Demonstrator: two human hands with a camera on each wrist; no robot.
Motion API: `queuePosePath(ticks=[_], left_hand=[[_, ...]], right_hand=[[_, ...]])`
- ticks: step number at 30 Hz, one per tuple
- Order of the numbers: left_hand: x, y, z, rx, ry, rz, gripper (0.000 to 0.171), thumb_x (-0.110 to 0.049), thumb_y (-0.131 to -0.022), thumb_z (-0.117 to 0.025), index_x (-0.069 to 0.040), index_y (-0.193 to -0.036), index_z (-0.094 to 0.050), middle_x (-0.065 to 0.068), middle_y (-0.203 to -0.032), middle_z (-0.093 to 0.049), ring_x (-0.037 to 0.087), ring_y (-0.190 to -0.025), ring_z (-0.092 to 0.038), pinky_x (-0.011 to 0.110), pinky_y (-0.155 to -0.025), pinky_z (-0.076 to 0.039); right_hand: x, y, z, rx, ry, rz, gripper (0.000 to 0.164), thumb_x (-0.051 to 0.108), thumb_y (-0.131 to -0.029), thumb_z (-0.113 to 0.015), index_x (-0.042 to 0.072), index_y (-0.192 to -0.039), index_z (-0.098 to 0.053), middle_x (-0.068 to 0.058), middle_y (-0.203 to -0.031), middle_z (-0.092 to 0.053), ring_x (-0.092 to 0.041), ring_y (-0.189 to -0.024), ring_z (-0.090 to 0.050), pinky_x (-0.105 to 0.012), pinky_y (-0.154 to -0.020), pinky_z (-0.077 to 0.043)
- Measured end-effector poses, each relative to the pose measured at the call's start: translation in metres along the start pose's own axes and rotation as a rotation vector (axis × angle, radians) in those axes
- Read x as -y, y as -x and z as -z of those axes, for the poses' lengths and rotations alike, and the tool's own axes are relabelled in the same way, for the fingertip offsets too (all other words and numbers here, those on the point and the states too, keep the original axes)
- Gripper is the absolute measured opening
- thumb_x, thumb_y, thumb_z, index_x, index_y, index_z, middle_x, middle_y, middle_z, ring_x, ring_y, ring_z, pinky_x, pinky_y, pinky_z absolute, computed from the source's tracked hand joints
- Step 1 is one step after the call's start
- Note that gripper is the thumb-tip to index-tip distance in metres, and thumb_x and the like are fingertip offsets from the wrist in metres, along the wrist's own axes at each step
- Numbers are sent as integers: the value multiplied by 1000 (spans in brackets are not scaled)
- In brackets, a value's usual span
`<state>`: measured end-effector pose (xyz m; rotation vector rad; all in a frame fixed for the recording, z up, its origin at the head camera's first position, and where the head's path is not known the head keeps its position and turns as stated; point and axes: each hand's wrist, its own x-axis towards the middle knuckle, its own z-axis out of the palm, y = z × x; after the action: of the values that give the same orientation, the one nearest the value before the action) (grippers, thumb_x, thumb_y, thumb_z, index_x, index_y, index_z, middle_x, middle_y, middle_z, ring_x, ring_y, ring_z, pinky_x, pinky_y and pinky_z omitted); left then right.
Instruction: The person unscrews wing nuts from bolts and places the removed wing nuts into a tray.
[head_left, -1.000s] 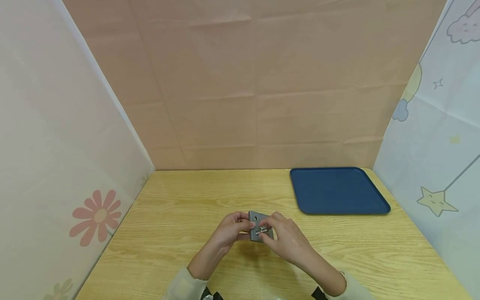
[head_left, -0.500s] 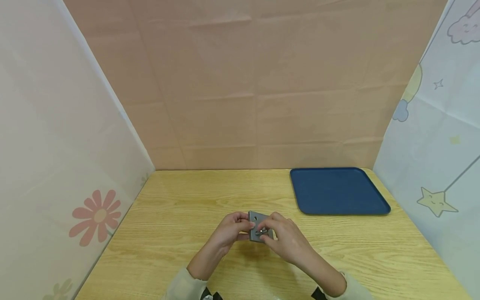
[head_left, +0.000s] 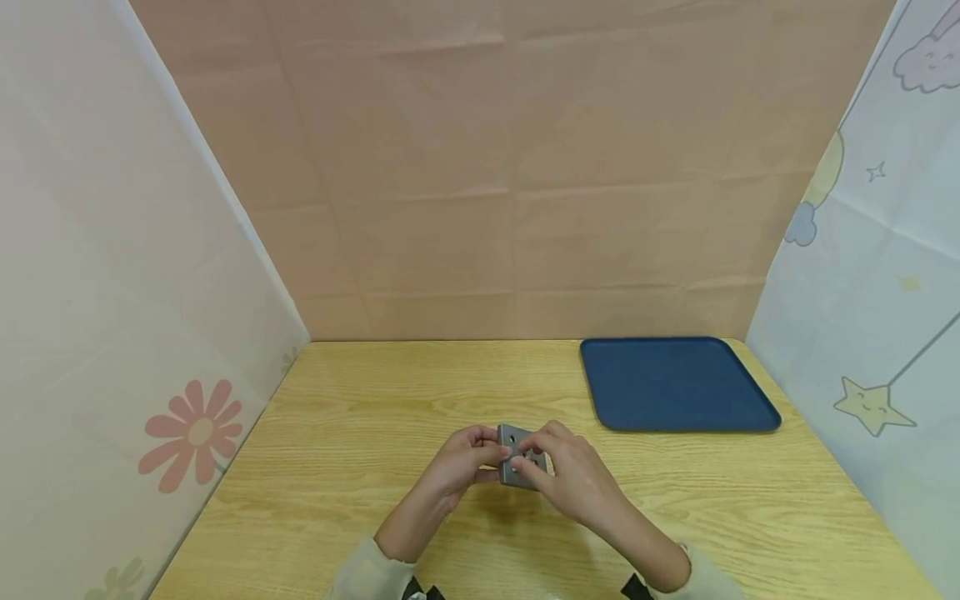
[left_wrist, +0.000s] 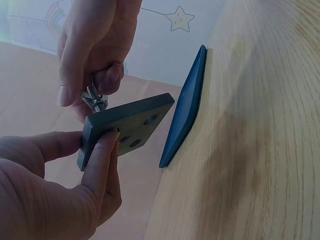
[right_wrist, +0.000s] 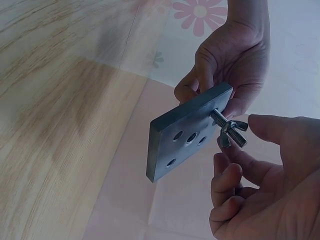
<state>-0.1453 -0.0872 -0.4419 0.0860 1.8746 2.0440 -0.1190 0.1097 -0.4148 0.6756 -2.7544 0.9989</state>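
our tabletop [head_left: 360, 392] carries a blue tray [head_left: 681, 385]. at eight o'clock from it our left hand [head_left: 459, 460] and right hand [head_left: 579, 481] meet, raised: left fingers [left_wrist: 100, 156] pinch a holed metal plate [right_wrist: 186, 124], a bolt [right_wrist: 219, 117] juts from it, right fingers [right_wrist: 252, 167] pinch the bolt's wing nut [right_wrist: 231, 127].

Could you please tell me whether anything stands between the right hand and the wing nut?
Nothing visible does: the right hand is right at the wing nut, on the side of the bolt's free end. The metal plate, held by the left hand, lies behind the nut, not in between.
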Motion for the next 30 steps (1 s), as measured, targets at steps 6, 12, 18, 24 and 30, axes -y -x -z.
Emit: queuePosePath(ticks=[6,12,18,24,30], left_hand=[[1,0,0,-2,4,1,32,-10,-95,-68,9,-119,-58,11,-102,-63,18,-88,-66,34,-79,-61],[1,-1,0,-2,7,-2,33,-9,-94,-68,9,-119,-58,11,-102,-64,19,-89,-66,34,-79,-61],[1,-1,1,-7,4,-2,33,-9,-94,-68,9,-120,-58,10,-100,-63,19,-89,-67,34,-79,-61],[1,-1,1,-9,0,2,34,-9,-95,-68,9,-121,-58,10,-102,-63,18,-89,-67,34,-80,-61],[0,-2,1,-12,-1,0,34,-9,-94,-68,9,-121,-57,11,-103,-63,17,-89,-66,33,-79,-61]], right_hand=[[0,1,-2,16,29,-18,10,29,-93,-75,21,-98,-74,9,-92,-61,-12,-81,-60,-25,-67,-45],[0,2,-3,41,49,-39,11,24,-90,-77,20,-100,-73,13,-92,-58,-9,-79,-58,-26,-68,-43],[1,2,-1,42,83,-40,15,22,-88,-79,21,-102,-73,15,-91,-57,-5,-76,-52,-27,-69,-41],[2,2,-1,43,83,-31,17,19,-86,-81,24,-100,-73,14,-91,-56,-5,-75,-51,-26,-68,-40],[1,2,-2,39,73,-12,16,17,-86,-81,25,-98,-73,14,-91,-57,-8,-79,-57,-27,-70,-41]])
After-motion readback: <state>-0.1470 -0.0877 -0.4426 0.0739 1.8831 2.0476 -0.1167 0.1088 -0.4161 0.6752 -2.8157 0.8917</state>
